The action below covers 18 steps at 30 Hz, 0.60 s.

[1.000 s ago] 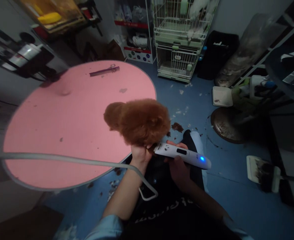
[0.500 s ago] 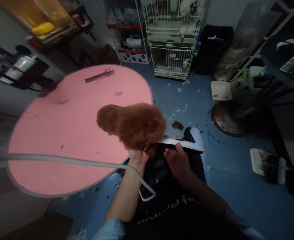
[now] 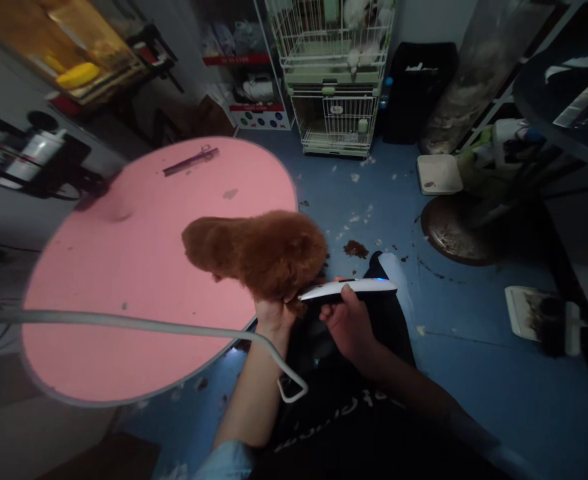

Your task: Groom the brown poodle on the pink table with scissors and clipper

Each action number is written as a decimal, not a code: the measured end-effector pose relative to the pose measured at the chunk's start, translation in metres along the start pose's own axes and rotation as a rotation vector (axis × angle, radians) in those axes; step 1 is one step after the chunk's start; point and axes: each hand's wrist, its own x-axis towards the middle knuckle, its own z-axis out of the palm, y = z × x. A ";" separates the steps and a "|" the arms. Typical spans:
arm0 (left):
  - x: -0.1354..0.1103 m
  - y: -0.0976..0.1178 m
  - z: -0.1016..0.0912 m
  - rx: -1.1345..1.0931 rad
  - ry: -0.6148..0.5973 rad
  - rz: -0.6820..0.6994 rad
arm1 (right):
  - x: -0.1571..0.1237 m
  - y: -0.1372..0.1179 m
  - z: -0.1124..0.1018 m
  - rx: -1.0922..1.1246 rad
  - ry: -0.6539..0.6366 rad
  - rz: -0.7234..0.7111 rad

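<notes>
Turning edge-on compared with a second before, when its broad face and blue light showed, the white clipper had come nearly level, its tip just beside the leg tuft that the left hand held. The right hand gripped it from below, fingers closed around the body; the left hand's fingers curled under the brown dog, partly hidden by fur.

The dog stood at the right rim of the pink table, its right end past the edge. Pink surface stretched leftward, with a comb and scissors near the far rim. A pale bent rod crossed the near side, narrowing the space above the left forearm. Right of the table lay blue floor scattered with hair.

The upper cage held a white animal; a pale tray held a small dark scrap.
</notes>
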 end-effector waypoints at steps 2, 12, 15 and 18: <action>-0.001 -0.001 0.001 -0.029 -0.013 0.027 | -0.001 0.002 0.002 0.004 -0.014 -0.019; 0.004 0.000 0.009 -0.006 -0.022 0.124 | 0.006 -0.007 -0.020 -0.090 -0.102 -0.072; 0.006 -0.001 0.010 0.003 -0.014 0.062 | 0.006 -0.015 -0.016 -0.369 -0.326 0.044; 0.008 -0.003 0.008 0.095 -0.010 0.007 | 0.010 -0.022 0.001 -0.670 -0.512 0.061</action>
